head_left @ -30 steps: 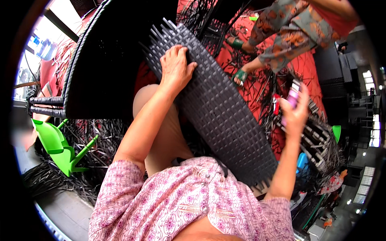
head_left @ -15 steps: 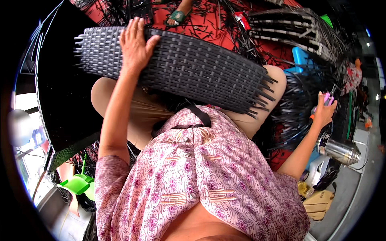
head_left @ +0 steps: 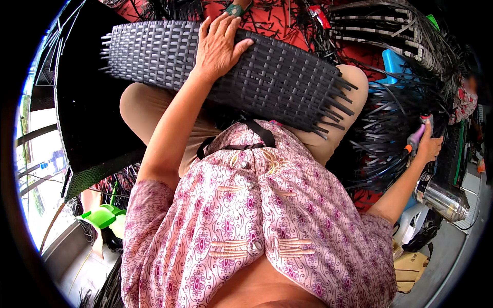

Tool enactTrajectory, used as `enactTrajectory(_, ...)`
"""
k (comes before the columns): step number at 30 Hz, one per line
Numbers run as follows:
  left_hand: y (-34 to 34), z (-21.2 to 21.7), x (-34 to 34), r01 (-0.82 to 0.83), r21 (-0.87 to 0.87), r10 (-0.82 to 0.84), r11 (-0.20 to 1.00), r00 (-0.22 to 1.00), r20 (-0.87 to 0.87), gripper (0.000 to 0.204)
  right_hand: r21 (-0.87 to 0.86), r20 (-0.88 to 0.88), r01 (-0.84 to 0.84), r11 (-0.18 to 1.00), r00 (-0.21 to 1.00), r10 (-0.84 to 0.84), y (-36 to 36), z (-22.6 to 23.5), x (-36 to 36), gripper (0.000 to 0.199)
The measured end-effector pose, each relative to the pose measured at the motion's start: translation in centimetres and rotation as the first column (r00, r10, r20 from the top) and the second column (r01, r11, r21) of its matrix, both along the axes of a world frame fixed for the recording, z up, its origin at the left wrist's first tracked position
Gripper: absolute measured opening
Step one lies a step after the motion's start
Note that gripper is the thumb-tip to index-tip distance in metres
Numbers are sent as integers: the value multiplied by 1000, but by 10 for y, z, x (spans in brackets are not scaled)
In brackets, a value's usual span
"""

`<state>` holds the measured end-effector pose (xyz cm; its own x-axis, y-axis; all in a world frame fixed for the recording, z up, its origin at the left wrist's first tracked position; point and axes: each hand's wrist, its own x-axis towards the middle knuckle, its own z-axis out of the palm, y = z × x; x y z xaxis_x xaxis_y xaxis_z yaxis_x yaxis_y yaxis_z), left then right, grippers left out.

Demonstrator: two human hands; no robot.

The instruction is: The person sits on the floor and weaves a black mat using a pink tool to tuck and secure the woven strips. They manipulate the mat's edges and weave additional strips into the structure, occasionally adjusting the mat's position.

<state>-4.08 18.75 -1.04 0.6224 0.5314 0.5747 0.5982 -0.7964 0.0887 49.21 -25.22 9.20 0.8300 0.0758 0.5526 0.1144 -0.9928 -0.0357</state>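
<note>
Across my lap lies a long woven panel (head_left: 164, 56) of dark grey flat strips, with loose strip ends sticking out at both short sides. My left hand (head_left: 218, 49) rests flat on its far edge near the middle, fingers slightly apart. Far out to the right, my right hand (head_left: 430, 146) is beside a pink-purple hand tool (head_left: 414, 138) with an orange collar and a red-and-dark tip. The thumb seems to touch the tool, while the other fingers spread to the right, away from it. Beneath the tool hangs a mass of black strips (head_left: 382, 138).
A blue plastic piece (head_left: 393, 64) stands behind the strips, near a partly woven frame (head_left: 377, 23). By my right arm is a steel flask (head_left: 444, 199). A black panel (head_left: 92, 102) rises at the left, with a green scoop (head_left: 101, 216) below it. Strip scraps litter the red floor (head_left: 269, 23).
My left hand has slid right along the panel's far edge. The tool was between my right thumb and fingers; now it shows on the thumb's left side. The view has shifted slightly.
</note>
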Motion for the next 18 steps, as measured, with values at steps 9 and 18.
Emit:
enactTrajectory(9,12,-9,-6,64,19,-64,998,998,5,64,715,-206,-590,375,335,919,113,2,-195,46)
enactTrajectory(18,23,-1,-20,314,-11,-314,949,946,-76,110,496,-269,-858,137,-2,963,193,-34,-236,63)
